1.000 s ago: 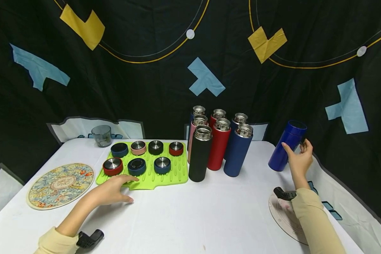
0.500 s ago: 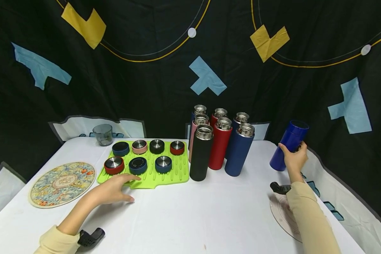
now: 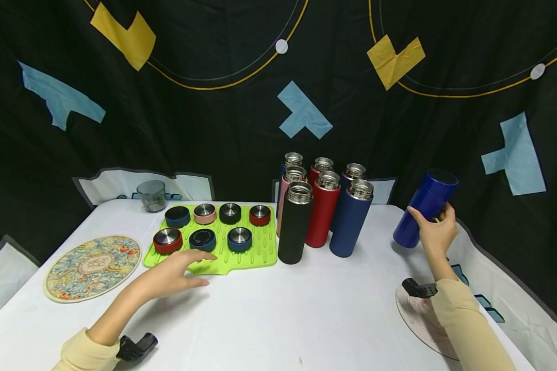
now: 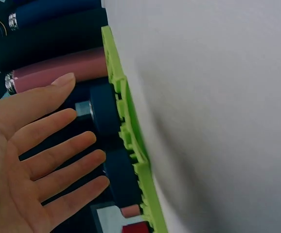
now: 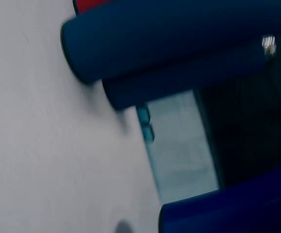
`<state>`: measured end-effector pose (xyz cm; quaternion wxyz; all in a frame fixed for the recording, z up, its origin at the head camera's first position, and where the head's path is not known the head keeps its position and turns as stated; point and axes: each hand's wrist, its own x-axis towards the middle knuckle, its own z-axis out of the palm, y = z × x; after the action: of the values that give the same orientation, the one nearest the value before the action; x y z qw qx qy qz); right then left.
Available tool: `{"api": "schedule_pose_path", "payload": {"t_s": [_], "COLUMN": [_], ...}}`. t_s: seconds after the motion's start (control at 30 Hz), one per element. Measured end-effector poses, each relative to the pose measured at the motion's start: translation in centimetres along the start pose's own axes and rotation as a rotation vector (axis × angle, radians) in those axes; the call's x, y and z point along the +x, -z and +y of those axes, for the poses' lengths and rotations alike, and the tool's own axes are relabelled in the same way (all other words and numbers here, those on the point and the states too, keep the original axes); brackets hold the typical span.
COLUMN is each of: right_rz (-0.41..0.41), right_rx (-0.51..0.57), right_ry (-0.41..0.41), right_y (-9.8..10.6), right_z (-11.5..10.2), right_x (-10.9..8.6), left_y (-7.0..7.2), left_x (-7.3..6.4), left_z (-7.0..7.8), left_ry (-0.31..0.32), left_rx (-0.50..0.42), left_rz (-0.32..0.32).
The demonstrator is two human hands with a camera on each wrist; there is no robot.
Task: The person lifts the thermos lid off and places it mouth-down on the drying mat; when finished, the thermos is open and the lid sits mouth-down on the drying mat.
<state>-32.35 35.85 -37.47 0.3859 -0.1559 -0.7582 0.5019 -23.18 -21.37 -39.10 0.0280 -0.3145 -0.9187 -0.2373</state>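
Note:
At the right side of the table, my right hand [image 3: 438, 234] grips a glossy blue vacuum flask [image 3: 420, 208] between thumb and fingers. The flask leans to the right, and in the right wrist view its base [image 5: 172, 218] looks a little apart from its shadow on the table. My left hand [image 3: 178, 273] hovers at the front edge of a lime-green mat [image 3: 257, 260], fingers spread and holding nothing. In the left wrist view its palm [image 4: 14, 170] faces the camera. Several flask lids stand on the mat, among them a dark blue lid [image 3: 202, 240] nearest the left fingers.
Several lidless flasks stand grouped at the back centre, including a black flask [image 3: 296, 224], a red flask [image 3: 323, 211] and a navy flask [image 3: 351, 221]. A glass [image 3: 151, 196] sits back left. A patterned round placemat [image 3: 93, 269] lies left, a pale one [image 3: 415, 314] right.
My right hand first shifts left along the blue flask, then moves right with it; the flask's top rises and tips further right. My left hand has drifted slightly right.

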Motion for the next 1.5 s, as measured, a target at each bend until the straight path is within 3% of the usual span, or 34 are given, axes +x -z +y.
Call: {"api": "schedule_pose_path", "payload": {"t_s": [0.3, 0.6, 0.8, 0.97, 1.2, 1.5], "right_rz": [-0.165, -0.306, -0.420, -0.537, -0.682, -0.768], "right_rx": [-0.037, 0.012, 0.087, 0.146, 0.130, 0.176], "right_ry": [0.042, -0.014, 0.113, 0.206, 0.327, 0.555], "right_y": [2.2, 3.0, 2.3, 1.0, -1.1, -3.7], "right_z": [-3.8, -7.1, -8.3, -9.3, -10.9, -12.8], "right_x": [-3.5, -7.9, -11.1, -13.4, -15.4, -17.1], "left_y": [0.2, 0.4, 0.4, 0.5, 1.3, 3.1], "left_x": [0.8, 1.9, 3.2, 4.1, 5.3, 6.9], "left_z": [1.8, 4.3, 6.4, 8.1, 10.3, 12.6], "left_ry": [-0.059, -0.092, -0.125, -0.194, -0.291, -0.363], "left_rx": [-0.005, 0.001, -0.035, -0.042, -0.047, -0.086], "left_rz": [0.081, 0.168, 0.211, 0.240, 0.305, 0.365]}}
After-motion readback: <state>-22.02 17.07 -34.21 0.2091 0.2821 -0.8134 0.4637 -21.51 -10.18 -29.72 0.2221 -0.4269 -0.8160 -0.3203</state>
